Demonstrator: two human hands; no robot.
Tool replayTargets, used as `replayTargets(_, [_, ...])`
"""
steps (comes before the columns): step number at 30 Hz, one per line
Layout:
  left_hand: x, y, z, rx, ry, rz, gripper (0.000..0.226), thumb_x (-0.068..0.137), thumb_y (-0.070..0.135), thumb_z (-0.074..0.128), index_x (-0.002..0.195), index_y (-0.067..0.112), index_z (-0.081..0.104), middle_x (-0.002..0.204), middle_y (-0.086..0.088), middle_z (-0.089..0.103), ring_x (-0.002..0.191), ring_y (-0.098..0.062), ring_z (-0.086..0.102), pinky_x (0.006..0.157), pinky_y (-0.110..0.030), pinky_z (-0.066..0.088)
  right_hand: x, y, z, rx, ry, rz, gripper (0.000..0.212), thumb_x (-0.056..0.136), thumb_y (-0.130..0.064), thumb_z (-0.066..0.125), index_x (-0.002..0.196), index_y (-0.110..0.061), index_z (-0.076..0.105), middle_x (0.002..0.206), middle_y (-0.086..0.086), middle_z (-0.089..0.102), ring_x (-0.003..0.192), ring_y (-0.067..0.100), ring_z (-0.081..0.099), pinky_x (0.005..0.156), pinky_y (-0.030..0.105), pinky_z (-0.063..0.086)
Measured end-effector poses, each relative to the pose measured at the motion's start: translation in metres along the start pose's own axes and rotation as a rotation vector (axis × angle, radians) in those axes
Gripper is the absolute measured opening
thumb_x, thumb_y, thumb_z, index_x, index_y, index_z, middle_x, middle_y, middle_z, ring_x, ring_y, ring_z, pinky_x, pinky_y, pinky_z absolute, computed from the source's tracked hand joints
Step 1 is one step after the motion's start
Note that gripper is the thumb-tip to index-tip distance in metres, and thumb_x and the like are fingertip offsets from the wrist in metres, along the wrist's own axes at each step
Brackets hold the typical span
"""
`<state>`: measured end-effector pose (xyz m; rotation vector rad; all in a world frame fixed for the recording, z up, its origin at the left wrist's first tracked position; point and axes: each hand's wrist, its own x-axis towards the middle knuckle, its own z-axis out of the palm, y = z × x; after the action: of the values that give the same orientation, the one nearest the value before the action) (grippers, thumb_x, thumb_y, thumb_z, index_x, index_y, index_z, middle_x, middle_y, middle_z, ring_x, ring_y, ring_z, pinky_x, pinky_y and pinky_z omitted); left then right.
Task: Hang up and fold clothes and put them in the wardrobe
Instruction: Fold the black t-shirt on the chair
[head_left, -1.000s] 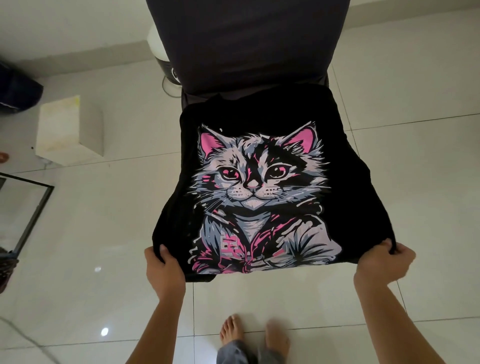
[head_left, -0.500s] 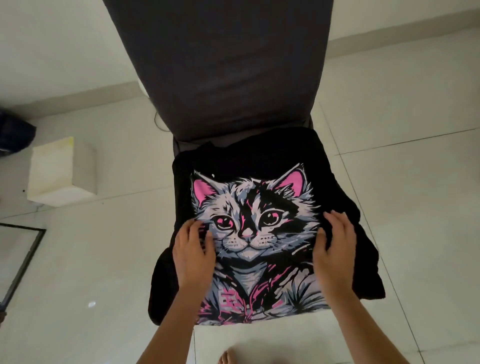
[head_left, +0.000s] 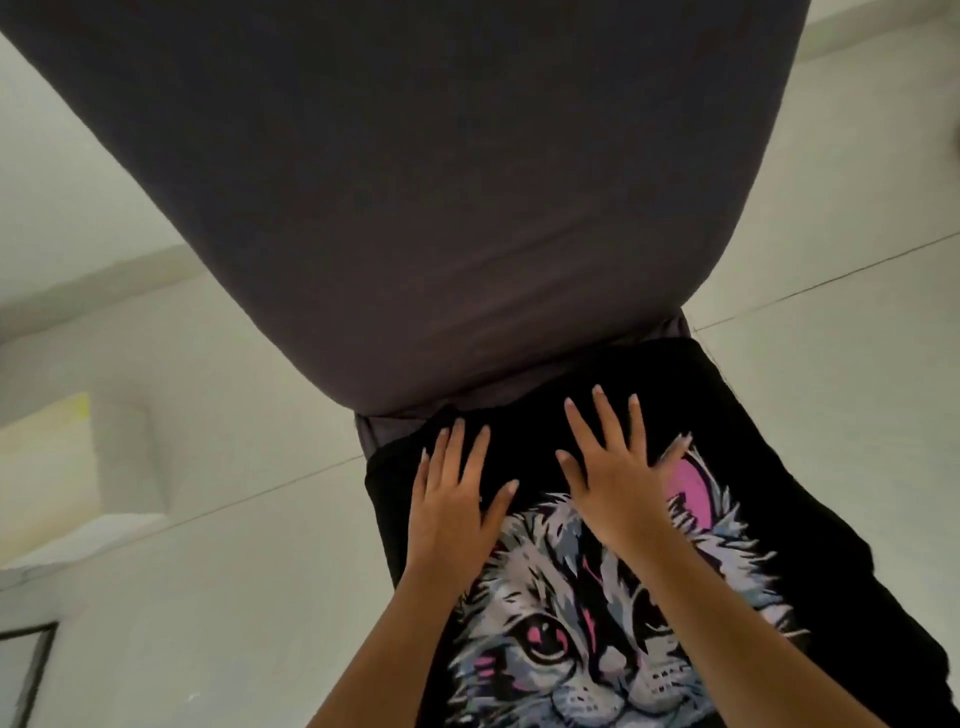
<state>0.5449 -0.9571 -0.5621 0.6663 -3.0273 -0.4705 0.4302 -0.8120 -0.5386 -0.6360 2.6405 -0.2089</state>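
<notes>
The grey-covered chair carries my black cat-print T-shirt, laid print up on the seat with its top edge near the backrest; its sides seem to overhang, though blur makes the edges hard to read. My left hand and right hand lie flat on the shirt's upper part, fingers spread, gripping nothing. I'd sweep both palms outward from the middle with light, even pressure, so creases leave without dragging the shirt off the seat.
</notes>
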Motion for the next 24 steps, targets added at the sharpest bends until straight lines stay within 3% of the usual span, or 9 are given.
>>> replayTargets(4, [0.026,-0.015,-0.007,0.048,0.079,-0.014,0.053,0.096,0.042,0.032,0.139,0.013,0.043,0.138,-0.011,0.050,0.128,-0.026,0.044,0.105,-0.045,0.037,0.030,-0.026,-0.005,0.041,0.052,0.045,0.056,0.098,-0.048,0.027,0.149,-0.040,0.004,0.159,-0.002,-0.003,0.145,0.030,-0.016,0.106,0.069,-0.006])
replayTargets(9, [0.022,-0.004,0.005,0.066,0.063,-0.016,0.050,0.098,0.033,0.027,0.142,0.011,0.037,0.140,-0.014,0.046,0.133,-0.025,0.037,0.110,-0.047,0.029,0.036,-0.025,0.012,0.027,0.143,0.068,0.057,0.095,-0.050,0.023,0.149,-0.037,0.012,0.157,0.004,0.014,0.146,0.034,-0.004,0.106,0.065,-0.008])
replayTargets(13, [0.025,0.004,0.003,0.059,0.019,0.004,0.049,0.091,0.023,0.031,0.138,0.010,0.037,0.138,-0.011,0.049,0.129,-0.021,0.035,0.102,-0.042,0.041,0.029,-0.012,0.021,-0.038,0.174,0.010,0.062,0.093,-0.053,0.024,0.149,-0.028,0.018,0.156,0.005,0.023,0.144,0.034,0.012,0.111,0.060,0.003])
replayTargets(16, [0.023,0.003,0.003,0.115,-0.080,0.203,0.055,0.083,0.021,0.034,0.138,0.013,0.038,0.139,-0.004,0.049,0.130,-0.017,0.036,0.104,-0.039,0.036,0.014,0.003,0.023,-0.036,0.198,-0.030,0.061,0.095,-0.053,0.022,0.149,-0.025,0.024,0.157,0.001,0.022,0.144,0.028,0.017,0.114,0.050,0.006])
replayTargets(20, [0.029,0.006,0.000,0.133,-0.166,0.417,0.049,0.097,0.031,0.030,0.142,0.014,0.038,0.147,-0.003,0.042,0.139,-0.016,0.028,0.111,-0.040,0.024,-0.006,0.024,0.025,-0.030,0.205,-0.023,0.060,0.096,-0.051,0.023,0.148,-0.021,0.028,0.156,0.001,0.024,0.144,0.023,0.016,0.115,0.043,0.011])
replayTargets(22, [0.025,0.010,0.002,0.161,-0.260,0.696,0.050,0.097,0.033,0.031,0.145,0.017,0.032,0.150,-0.002,0.036,0.142,-0.016,0.023,0.112,-0.039,0.022,-0.020,0.030,0.024,-0.007,0.207,0.028,0.060,0.097,-0.050,0.024,0.148,-0.020,0.029,0.156,0.003,0.024,0.144,0.022,0.015,0.117,0.038,0.009])
replayTargets(24, [0.022,0.013,0.004,0.154,-0.304,0.744,0.049,0.100,0.034,0.027,0.146,0.019,0.028,0.153,-0.001,0.030,0.144,-0.017,0.018,0.113,-0.038,0.019,-0.041,0.031,0.025,0.015,0.222,0.116,0.059,0.096,-0.048,0.025,0.147,-0.019,0.031,0.155,0.004,0.025,0.144,0.020,0.015,0.117,0.037,0.006])
